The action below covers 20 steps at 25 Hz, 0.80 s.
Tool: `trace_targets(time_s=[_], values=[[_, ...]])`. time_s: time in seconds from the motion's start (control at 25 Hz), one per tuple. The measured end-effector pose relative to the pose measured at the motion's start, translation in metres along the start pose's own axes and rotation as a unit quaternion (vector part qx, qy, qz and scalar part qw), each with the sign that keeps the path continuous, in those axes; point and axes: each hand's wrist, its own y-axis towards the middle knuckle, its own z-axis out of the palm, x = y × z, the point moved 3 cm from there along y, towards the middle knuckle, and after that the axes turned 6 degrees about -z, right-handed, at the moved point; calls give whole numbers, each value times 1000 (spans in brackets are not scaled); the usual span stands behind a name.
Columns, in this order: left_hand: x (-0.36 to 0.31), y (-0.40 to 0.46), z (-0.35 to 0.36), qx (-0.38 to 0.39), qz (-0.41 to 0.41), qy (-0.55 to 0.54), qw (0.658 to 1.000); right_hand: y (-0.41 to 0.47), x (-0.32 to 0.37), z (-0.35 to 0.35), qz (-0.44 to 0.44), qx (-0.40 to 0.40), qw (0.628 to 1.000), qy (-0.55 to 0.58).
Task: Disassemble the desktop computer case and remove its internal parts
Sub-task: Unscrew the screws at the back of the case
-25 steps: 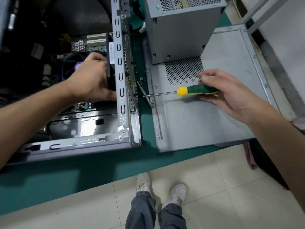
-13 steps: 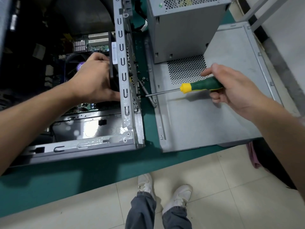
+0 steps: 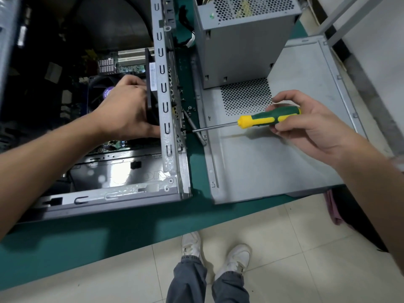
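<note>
1. Case (image 3: 170, 127), opened, lies on green bench (image 3: 109, 237); rear wall faces rt. Side panel (image 3: 273, 160) lies flat just beside it, w/ PSU (image 3: 236, 44) standing on panel's far end.
2. Fan (image 3: 152, 92), black, sits inside case against rear wall. L hand (image 3: 124, 112) grips it, fingers curled round frame.
3. R hand (image 3: 306, 125) holds driver (image 3: 269, 118), fingers wrapped on handle; tip at a screw (image 3: 184, 131) on rear wall's outside.
4. Step, prob.: unscrewing fan. Next needs tip kept square in the head, steady turns, L hand bracing fan so it won't drop onto board.
</note>
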Motion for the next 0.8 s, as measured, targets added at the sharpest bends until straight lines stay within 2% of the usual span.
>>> trace_targets(time_s=[0.08, 0.2, 0.44, 0.64, 0.8], values=[[0, 0, 0, 4, -4, 0, 1000, -2, -1, 0, 20, 8, 1000, -11], [-1, -1, 0, 3, -9, -3, 1000, -1, -6, -3, 38, 0, 994, -99], [0, -1, 0, 14, -19, 22, 999, -5, -9, -8, 0, -34, 999, -42], [1, -1, 0, 20, -43, 8, 999, -14, -12, -12, 18, -102, 995, 0], [4, -1, 2, 20, -32, 27, 999, -18, -12, 4, 31, -48, 997, 59]])
